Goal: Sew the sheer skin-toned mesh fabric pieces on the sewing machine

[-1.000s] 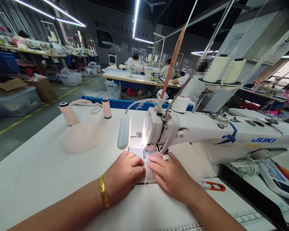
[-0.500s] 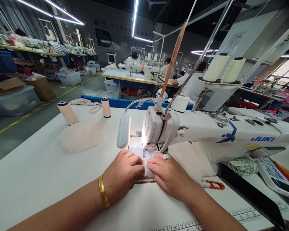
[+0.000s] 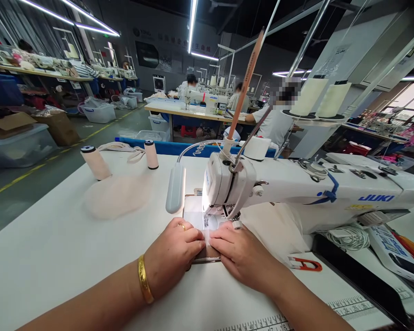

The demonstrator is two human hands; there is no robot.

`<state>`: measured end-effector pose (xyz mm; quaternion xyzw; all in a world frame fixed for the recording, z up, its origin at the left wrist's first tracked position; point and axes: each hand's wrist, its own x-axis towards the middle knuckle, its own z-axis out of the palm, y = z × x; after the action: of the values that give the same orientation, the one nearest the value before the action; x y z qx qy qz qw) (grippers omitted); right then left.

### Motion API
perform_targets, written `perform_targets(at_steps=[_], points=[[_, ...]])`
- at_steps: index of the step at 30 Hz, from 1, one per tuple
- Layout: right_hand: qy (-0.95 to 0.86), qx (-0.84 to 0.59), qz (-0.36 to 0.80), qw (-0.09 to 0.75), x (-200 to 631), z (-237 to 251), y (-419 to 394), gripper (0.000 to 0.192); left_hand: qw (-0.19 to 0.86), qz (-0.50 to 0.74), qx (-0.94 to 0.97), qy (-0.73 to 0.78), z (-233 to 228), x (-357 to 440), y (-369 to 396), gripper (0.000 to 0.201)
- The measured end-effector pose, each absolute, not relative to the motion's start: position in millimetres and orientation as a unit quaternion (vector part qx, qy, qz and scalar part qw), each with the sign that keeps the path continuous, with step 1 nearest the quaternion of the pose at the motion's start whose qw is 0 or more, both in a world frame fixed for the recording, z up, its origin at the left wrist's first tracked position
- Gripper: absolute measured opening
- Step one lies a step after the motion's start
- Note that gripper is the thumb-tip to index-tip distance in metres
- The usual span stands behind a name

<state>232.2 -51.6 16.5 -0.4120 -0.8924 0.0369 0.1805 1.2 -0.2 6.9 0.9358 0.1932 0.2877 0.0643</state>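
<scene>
A white sewing machine (image 3: 227,184) stands over a thin, pale, see-through piece of fabric (image 3: 207,236), which lies beneath its lit needle area. My left hand (image 3: 175,246), with a ring and a gold bangle, has its fingers curled and pressed together on the fabric's left side. From the right, my right hand (image 3: 241,250) pinches the fabric close in front of the presser foot (image 3: 206,221). Only a narrow gap separates the fingertips of both hands. How much fabric lies under the fingers is hidden.
A blurred pale fabric piece (image 3: 119,196) lies left, near two thread cones (image 3: 95,163). Sheer fabric (image 3: 272,227) spreads under the machine arm. Orange-handled snips (image 3: 307,264), a black phone-like slab (image 3: 360,280) and a printed ruler (image 3: 262,324) are at right and front. Co-workers sit beyond.
My left hand has shifted slightly left and down, showing a little more of the plate and fabric beside the needle. My right hand stays nearly in place.
</scene>
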Motion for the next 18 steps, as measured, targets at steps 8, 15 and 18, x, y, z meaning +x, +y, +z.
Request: perform_targets(at_steps=[8,15,18], points=[[-0.871,-0.445,0.025,0.206,230,8,-45,0.040,0.039,0.273,0.939,0.207,7,3,11,0.030],[-0.843,-0.493,0.012,0.213,229,2,-39,0.042,0.006,0.256,0.942,0.218,6,6,22,0.033],[-0.837,-0.504,-0.001,0.214,228,4,-37,0.039,0.008,0.250,0.941,0.227,6,7,23,0.032]])
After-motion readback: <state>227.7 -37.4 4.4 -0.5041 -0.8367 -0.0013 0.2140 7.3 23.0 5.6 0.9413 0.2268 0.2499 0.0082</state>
